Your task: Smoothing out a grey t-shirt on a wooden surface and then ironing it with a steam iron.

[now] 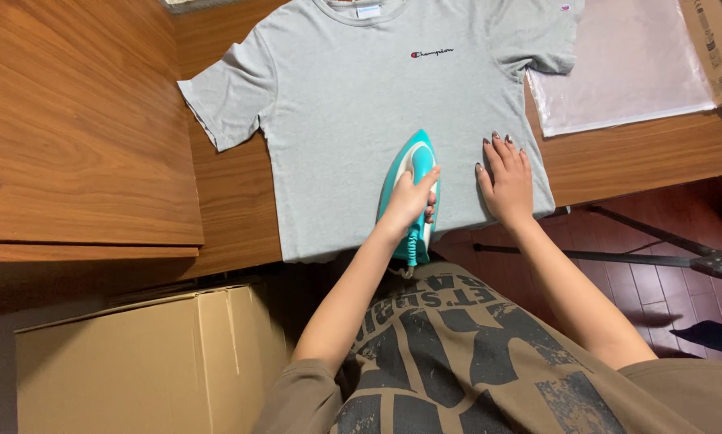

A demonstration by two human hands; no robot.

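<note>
Iron [409, 189], teal and white, stands flat on the lower middle of a grey T-shirt [353, 96] at the centre of the frame, nose pointing toward the upper edge. Left hand [409, 201] is wrapped around the iron's handle, fingers curled closed on it. Right hand [507, 181] lies just beside the iron to the right, palm down, fingers spread flat on the shirt's lower right part. Shirt is laid front up on a wooden table [79, 120], its hem at the table's near edge. Clear plastic sheet [626, 64] lies on the table at upper right, touching the shirt's sleeve. Cardboard box [136, 362] sits at lower left below the table.
</note>
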